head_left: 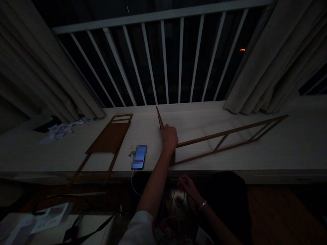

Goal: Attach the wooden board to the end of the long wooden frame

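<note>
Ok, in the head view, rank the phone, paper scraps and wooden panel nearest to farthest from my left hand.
1. Phone, just left of the left hand.
2. Wooden panel, farther left on the ledge.
3. Paper scraps, far left by the curtain.

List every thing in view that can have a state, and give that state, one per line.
phone: screen lit, flat on the ledge
curtains: drawn apart
long wooden frame: on the ledge, near end held by left hand
flat wooden frame: lying flat, overhanging the ledge's edge
right hand: below the ledge, grip unclear
</note>
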`<state>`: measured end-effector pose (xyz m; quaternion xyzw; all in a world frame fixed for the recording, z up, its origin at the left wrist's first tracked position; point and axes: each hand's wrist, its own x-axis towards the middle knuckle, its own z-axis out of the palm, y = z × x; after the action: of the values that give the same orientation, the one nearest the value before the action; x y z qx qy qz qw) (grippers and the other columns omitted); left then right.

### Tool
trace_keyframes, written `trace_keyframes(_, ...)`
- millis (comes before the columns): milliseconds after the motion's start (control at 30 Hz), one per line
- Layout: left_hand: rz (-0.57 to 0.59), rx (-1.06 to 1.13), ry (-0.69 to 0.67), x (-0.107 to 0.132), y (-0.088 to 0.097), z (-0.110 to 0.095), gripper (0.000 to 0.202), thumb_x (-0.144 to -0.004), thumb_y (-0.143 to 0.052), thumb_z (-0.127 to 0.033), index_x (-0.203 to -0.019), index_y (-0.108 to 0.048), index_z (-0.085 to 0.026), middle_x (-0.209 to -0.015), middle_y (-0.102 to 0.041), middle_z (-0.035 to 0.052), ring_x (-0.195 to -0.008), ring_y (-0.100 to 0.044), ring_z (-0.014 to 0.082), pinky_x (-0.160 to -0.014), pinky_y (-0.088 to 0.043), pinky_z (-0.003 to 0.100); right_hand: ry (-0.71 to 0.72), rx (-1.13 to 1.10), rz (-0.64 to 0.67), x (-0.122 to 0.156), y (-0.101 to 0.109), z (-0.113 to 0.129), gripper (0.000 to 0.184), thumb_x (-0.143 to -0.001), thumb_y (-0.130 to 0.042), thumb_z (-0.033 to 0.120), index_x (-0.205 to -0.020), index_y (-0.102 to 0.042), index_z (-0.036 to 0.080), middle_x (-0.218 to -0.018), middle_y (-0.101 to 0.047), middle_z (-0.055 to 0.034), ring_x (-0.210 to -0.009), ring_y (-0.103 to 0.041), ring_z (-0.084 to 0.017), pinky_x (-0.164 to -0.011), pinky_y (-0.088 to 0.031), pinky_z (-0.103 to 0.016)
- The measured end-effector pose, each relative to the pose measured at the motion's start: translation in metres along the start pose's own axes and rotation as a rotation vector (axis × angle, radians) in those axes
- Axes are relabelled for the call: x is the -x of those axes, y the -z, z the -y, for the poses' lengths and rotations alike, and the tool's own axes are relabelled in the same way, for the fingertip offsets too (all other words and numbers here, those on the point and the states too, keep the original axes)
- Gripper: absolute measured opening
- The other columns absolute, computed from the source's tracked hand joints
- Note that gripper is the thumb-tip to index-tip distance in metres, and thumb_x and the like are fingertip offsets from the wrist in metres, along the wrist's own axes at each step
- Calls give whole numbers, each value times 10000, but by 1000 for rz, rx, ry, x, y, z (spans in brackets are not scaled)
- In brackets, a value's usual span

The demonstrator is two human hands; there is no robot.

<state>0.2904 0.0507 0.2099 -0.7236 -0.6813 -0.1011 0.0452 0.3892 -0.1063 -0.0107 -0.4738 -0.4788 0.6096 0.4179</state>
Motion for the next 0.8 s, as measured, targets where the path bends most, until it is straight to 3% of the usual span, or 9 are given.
trace_keyframes(200,6,4,0,0,1,0,233,-775,-380,-78,-953,-527,-112,-1100,-493,153,-1091,-389,239,-926,-224,400,-104,-23,-13,-2,-2,-39,412,-647,-554,592,-658,-521,182,-553,-555,7,-484,-513,-120,-469,-396,-247)
trace_keyframes(433,11,13,5,-1,0,0,243,-770,-387,-69,-964,-528,-108,-1110,-485,163,-1106,-386,242,-926,-227,404,-141,-178,-12,-3,-6,-38,397,-426,-775,389,-702,-585,178,-721,-640,-51,-707,-612,-201,-659,-475,-342)
trace_keyframes(533,11,16,7,-1,0,0,245,-767,-388,-63,-963,-528,-105,-1113,-484,165,-1103,-390,242,-927,-229,407,-93,-217,-17,-3,-7,-35,393,-492,-744,417,-765,-599,173,-780,-649,-75,-741,-616,-208,-687,-478,-353)
trace_keyframes(633,3,16,3,0,0,0,238,-772,-385,-66,-957,-531,-102,-1116,-486,159,-1096,-397,234,-934,-226,395,-65,-222,6,-4,-8,-36,419,-613,-651,484,-883,-584,171,-795,-649,-79,-652,-607,-178,-623,-478,-334)
trace_keyframes(800,-1,15,8,0,1,0,232,-776,-389,-68,-956,-532,-103,-1109,-493,150,-1088,-405,227,-937,-223,385,-12,-62,-11,-10,-7,-42,435,-719,-519,503,-984,-548,160,-799,-652,-72,-509,-532,-129,-532,-433,-295)
